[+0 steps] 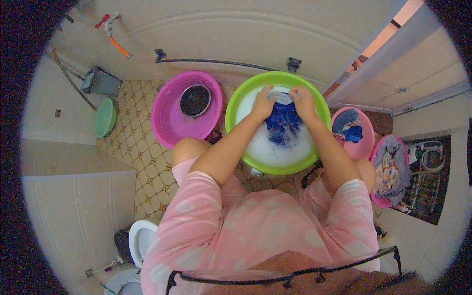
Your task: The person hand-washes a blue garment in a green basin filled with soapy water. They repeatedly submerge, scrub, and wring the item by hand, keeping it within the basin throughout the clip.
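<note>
A wide lime-green basin (pixel 276 170) in front of me holds water covered with white suds (pixel 275 156). In it lies a wet dark blue garment (pixel 284 118) with a pale grey band along its far edge. My left hand (pixel 264 101) is closed on the left end of that band, and my right hand (pixel 302 101) grips its right end. The band runs between the two fists. Below it, the blue cloth hangs down into the foam, its lower part sunk in the suds.
Left of the green basin stands a magenta basin (pixel 181 129) with a dark round pan (pixel 195 101) in it. To the right are a pink basin (pixel 363 142) of blue clothes and another piled laundry basin (pixel 391 169). A pipe (pixel 221 63) runs along the wall, below a tap (pixel 110 25).
</note>
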Demonstrator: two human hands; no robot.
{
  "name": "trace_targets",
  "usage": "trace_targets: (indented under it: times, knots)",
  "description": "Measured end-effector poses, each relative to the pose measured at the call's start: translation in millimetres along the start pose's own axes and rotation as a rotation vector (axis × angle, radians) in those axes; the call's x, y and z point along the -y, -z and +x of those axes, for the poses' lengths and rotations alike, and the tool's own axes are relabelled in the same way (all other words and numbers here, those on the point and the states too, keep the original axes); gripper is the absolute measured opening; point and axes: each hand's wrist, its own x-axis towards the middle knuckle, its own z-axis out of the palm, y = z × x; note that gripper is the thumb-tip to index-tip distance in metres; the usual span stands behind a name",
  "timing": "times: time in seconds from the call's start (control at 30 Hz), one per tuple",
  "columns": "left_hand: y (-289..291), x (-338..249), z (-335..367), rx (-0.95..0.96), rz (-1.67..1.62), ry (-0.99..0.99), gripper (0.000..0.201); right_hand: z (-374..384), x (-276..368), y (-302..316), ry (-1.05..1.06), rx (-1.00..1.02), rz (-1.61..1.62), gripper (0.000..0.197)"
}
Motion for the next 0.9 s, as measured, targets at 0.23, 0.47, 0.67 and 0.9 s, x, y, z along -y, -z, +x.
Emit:
trace_targets:
  times: [0.23,0.47,0.67,0.9]
  knots:
    - [-12.2,40.6,-7.0,0.154,0.278,0.001,0.040,-22.0,-4.7,-16.4,-0.051,0.357,-0.178,0.022]
    - [-24.3,32.6,-8.2,0.013,-0.160,0.135,0.033,-16.9,3.0,-23.0,-0.138,0.022,-0.096,0.025]
    - [-12.7,23.8,-2.5,0.349,-1.246,0.552,0.035,-32.6,87.7,-18.7,0.146,0.150,0.020,0.022]
    - [-0.5,-64.6,-49.8,0.302,-1.550,0.677,0.027,-12.8,90.2,7.5,0.081,0.088,-0.220,0.032]
